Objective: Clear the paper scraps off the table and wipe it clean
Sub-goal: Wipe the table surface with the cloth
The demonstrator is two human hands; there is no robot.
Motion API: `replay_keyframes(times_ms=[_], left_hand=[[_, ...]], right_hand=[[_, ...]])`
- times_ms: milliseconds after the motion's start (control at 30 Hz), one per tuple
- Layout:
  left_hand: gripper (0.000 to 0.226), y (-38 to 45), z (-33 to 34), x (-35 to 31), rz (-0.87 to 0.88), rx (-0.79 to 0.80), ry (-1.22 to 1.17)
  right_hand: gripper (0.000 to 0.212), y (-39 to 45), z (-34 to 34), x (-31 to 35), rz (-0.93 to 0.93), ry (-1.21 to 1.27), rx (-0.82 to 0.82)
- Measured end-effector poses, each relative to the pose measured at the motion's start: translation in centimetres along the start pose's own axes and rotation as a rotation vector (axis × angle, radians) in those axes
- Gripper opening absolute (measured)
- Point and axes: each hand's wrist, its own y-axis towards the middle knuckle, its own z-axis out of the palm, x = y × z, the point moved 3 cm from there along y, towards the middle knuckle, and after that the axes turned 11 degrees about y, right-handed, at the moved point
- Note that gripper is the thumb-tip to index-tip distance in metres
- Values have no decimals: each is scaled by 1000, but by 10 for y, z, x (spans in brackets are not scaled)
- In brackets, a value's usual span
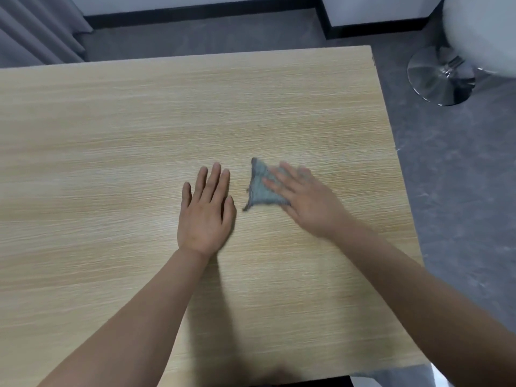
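We're on the wiping step — no scraps visible on the table (139, 129). Right hand (304, 202) presses flat on the cloth (261, 188) mid-table, left hand (205, 210) rests open beside it. Next up, probably sweeping toward the unwiped parts.

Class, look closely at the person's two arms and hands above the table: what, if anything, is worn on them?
Nothing that shows. The left hand and right hand are bare: no gloves, rings, watch or bands visible. Both forearms are uncovered, no sleeve in view. The right hand is blurred, so small details are uncertain.

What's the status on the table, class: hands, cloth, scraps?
Right hand flat, pressing grey cloth to table. Left hand flat beside it, apart. No scraps visible; nothing in the way.
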Motion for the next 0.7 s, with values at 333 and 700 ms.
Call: replay_keyframes(times_ms=[333, 700], left_hand=[[57, -1, -3, -1, -2, -6, -17], [52, 4, -9, 2, 9, -143, -97]], right_hand=[[50, 73, -40, -71, 565, 214, -240], [53, 25, -15, 4, -22, 62, 105]])
